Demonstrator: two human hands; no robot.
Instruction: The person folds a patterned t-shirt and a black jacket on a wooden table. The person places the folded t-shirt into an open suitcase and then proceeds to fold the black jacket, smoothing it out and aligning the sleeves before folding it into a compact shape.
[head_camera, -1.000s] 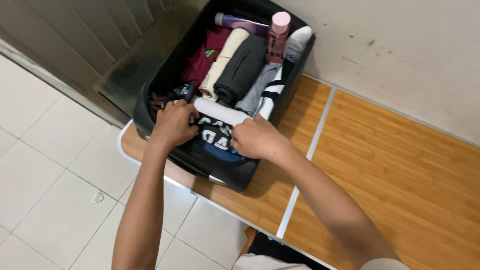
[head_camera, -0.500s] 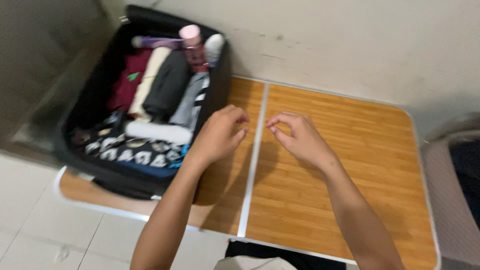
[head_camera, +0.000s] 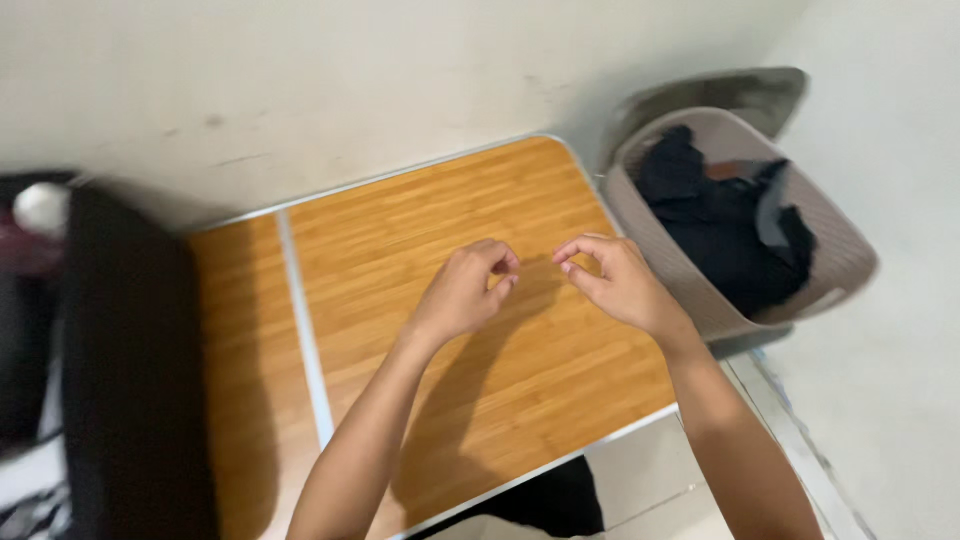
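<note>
My left hand (head_camera: 465, 291) and my right hand (head_camera: 617, 283) hover side by side over the right half of a wooden folding table (head_camera: 400, 240), fingers loosely curled and holding nothing. A grey laundry basket (head_camera: 660, 250) with dark clothes (head_camera: 715, 225) inside stands just right of the table, close to my right hand. The black suitcase (head_camera: 130, 380) lies at the far left edge of the view, blurred, with a white-capped bottle (head_camera: 42, 207) showing at its top.
A pale wall runs behind the table. White floor tiles show below the table's front edge and to the right of the basket. A metal strip (head_camera: 300, 330) splits the tabletop into two panels.
My hands have left the suitcase and moved right across the table. The view has swung right, so the suitcase has slid to the left edge and the laundry basket has come into sight.
</note>
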